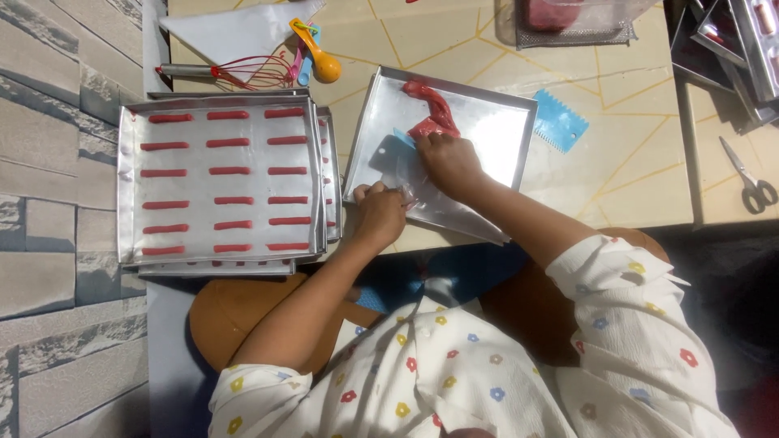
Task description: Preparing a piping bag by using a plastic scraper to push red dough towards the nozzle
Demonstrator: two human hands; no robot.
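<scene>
Cream tabletop [633,162] carried a steel tray [503,113]. On it, a piping bag [434,113] of red batter lay lengthwise, tip away from the body. The right hand [448,162] was pressed on a blue scraper [403,139] against the bag; the left hand [380,212] was pinched shut on the bag's near end.

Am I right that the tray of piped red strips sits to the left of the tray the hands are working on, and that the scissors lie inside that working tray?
Not quite. The head view shows the scissors lying on the table far right, outside the working tray. The tray of red strips does sit to its left.
</scene>
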